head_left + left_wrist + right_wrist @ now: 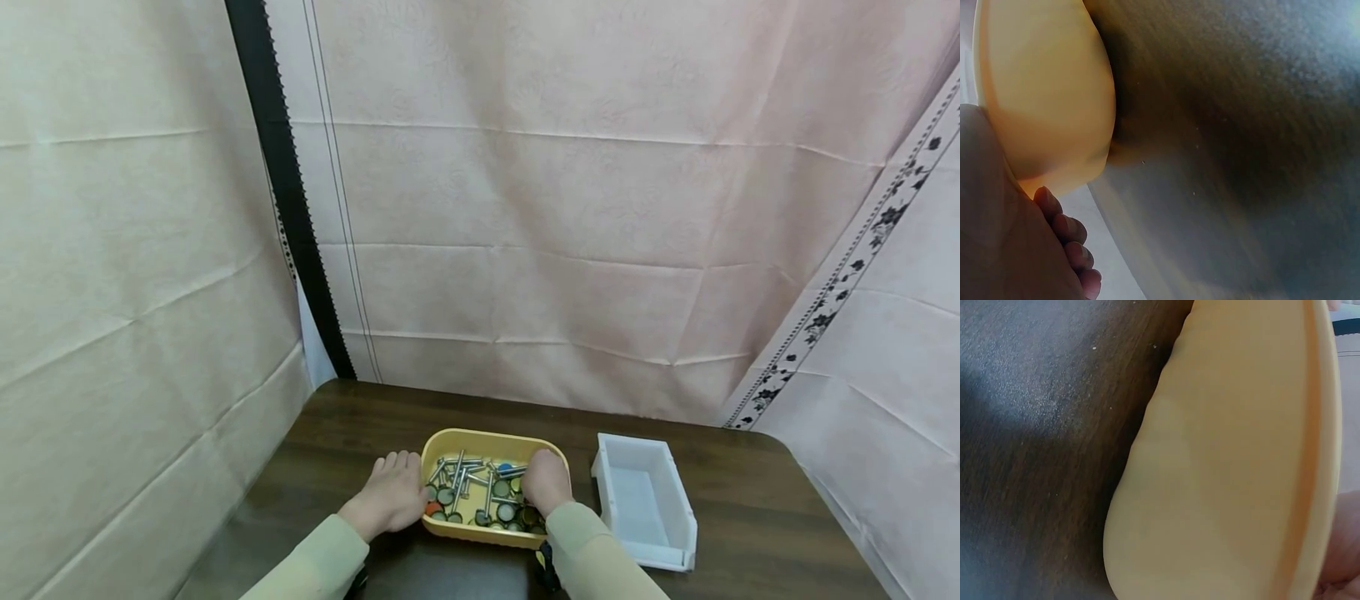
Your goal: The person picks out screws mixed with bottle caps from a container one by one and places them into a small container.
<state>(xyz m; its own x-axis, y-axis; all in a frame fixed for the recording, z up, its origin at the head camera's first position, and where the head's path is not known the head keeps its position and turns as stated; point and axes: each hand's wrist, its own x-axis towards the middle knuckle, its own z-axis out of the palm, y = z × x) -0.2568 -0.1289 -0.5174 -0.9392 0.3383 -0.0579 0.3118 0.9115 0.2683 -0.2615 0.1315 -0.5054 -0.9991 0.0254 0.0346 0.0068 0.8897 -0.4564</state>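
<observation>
A yellow plastic tub [491, 536] stands on the table with several metal bolts [457, 473] and bottle caps [506, 512] inside. Most caps look grey-green; an orange cap [432, 507] and a blue cap [505, 468] show too. My left hand [396, 492] lies against the tub's left rim, its fingers pointing away from me. In the left wrist view, the fingertips [1079, 253] extend beyond the tub's outer wall [1054, 94]. My right hand [547, 482] reaches over the right side into the tub. Its fingers are hidden, so I cannot tell what they hold.
To the right of the tub stands a white plastic bin [645, 504] with a low front. The dark brown wooden table [757, 508] has rounded far corners. Pale cloth [525, 250] hangs behind it and at both sides.
</observation>
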